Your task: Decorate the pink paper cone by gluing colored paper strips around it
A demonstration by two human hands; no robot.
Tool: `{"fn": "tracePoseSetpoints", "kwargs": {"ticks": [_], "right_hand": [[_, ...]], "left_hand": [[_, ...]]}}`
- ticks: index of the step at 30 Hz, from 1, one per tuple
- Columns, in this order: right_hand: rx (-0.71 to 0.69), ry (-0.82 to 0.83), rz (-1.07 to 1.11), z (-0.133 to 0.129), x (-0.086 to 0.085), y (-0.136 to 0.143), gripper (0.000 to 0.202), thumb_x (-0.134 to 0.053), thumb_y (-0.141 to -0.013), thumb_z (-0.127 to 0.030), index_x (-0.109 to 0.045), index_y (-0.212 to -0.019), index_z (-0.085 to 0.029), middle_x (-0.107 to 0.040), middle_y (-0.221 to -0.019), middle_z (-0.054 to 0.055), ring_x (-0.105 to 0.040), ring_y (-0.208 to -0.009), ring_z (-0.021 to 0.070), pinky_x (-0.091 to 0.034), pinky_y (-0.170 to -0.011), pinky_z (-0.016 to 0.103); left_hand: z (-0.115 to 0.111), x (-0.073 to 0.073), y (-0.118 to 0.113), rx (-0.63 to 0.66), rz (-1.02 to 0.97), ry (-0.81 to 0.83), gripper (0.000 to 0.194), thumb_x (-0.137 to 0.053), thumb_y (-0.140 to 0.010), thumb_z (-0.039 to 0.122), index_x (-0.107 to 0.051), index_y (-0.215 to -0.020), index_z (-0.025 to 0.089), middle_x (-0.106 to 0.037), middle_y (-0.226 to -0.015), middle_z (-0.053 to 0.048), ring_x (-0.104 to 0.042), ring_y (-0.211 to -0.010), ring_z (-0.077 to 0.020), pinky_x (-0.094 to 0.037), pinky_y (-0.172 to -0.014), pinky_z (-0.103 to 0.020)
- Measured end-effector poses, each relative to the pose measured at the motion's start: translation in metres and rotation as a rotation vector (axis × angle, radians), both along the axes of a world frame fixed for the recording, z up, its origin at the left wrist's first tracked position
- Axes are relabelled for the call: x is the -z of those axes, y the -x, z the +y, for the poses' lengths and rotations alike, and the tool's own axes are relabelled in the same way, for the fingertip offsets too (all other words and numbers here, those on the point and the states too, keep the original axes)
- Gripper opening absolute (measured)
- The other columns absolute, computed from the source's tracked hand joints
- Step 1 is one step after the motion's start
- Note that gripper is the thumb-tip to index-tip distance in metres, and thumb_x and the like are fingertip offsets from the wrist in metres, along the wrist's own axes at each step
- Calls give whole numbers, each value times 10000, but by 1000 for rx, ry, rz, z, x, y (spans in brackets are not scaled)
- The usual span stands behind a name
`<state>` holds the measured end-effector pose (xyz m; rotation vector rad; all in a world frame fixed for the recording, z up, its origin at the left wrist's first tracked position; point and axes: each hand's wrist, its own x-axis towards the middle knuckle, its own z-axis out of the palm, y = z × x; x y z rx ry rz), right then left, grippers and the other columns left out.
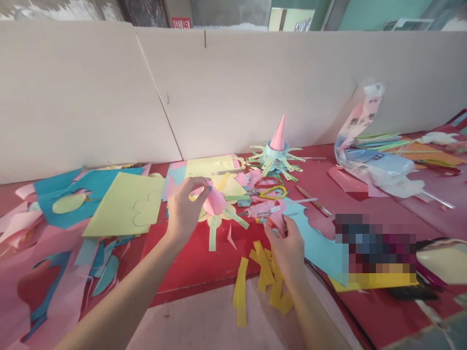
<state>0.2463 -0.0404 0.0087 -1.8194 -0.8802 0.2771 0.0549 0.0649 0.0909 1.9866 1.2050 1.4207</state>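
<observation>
My left hand (187, 206) pinches the upper part of a pink paper cone (214, 203). Under the cone lies a pale yellow paper flower (214, 221), with pale green strips (212, 236) reaching outward from it. My right hand (286, 240) has its fingers closed around the handle of a pink glue gun (263, 210), whose nozzle points left toward the flower. Just behind the glue gun are yellow-handled scissors (273, 193) and red-handled scissors (267, 182). Several loose yellow paper strips (241, 291) lie in front, between my forearms.
A finished-looking pink cone (278, 135) on a pale blue band with green strips stands against the white partition (255, 87). Coloured paper sheets (120, 204) cover the left. At right are a plastic bag (383, 167), a pencil (313, 201), blue paper (321, 243) and a black cord (339, 301).
</observation>
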Motion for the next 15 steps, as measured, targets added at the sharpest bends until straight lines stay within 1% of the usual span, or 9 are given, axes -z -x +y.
{"fn": "tracePoseSetpoints", "kwargs": {"ticks": [3, 6, 8, 9, 11, 14, 15], "right_hand": [[2, 20, -64, -1, 1, 0, 432, -611, -696, -506, -554, -970, -176, -565, -811, 32, -518, -712, 166, -441, -635, 288], [-2, 14, -132, -1, 4, -2, 405, -599, -718, -495, -553, -963, -175, -566, -802, 31, -519, -697, 164, -434, -628, 287], [-10, 0, -192, 0, 6, -2, 383, -589, -736, -479, -550, -962, -173, -565, -793, 30, -520, -690, 164, -436, -629, 291], [-15, -11, -229, 0, 7, -1, 369, -582, -747, -470, -549, -963, -172, -565, -793, 31, -522, -694, 166, -438, -634, 295], [-30, -43, -314, 0, 8, 1, 345, -561, -775, -455, -545, -973, -173, -570, -808, 41, -533, -714, 172, -443, -646, 302], [-56, -97, -438, -1, 7, 6, 308, -532, -819, -420, -532, -1009, -178, -581, -857, 59, -553, -764, 182, -455, -666, 306], [-67, -108, -468, -1, 7, 8, 297, -528, -828, -407, -526, -1020, -179, -582, -867, 62, -559, -779, 184, -460, -673, 306]], "left_hand": [[2, 14, 2, 11, 11, 62, 27, -568, -789, 183, -556, -805, 202, -674, -1021, -22, -634, -955, -164, -493, -881, -330], [-2, 25, 11, -35, 74, 52, 106, -591, -789, 230, -547, -882, 204, -636, -1124, -52, -586, -1065, -203, -460, -924, -390], [-6, 32, 20, -60, 124, 27, 148, -584, -801, 244, -546, -940, 207, -611, -1154, -62, -543, -1126, -218, -441, -940, -408], [-9, 37, 24, -49, 147, 22, 142, -574, -811, 244, -546, -946, 209, -604, -1153, -63, -539, -1126, -216, -447, -930, -397], [-16, 47, 33, -17, 198, 30, 94, -548, -835, 242, -563, -923, 214, -612, -1080, -53, -562, -1071, -199, -458, -908, -368], [-25, 65, 43, 71, 282, 73, 118, -540, -844, 253, -579, -951, 225, -615, -1012, -45, -599, -964, -185, -491, -847, -339], [-28, 70, 45, 96, 306, 99, 131, -540, -846, 263, -581, -966, 230, -612, -1021, -44, -599, -969, -187, -494, -847, -338]]}}
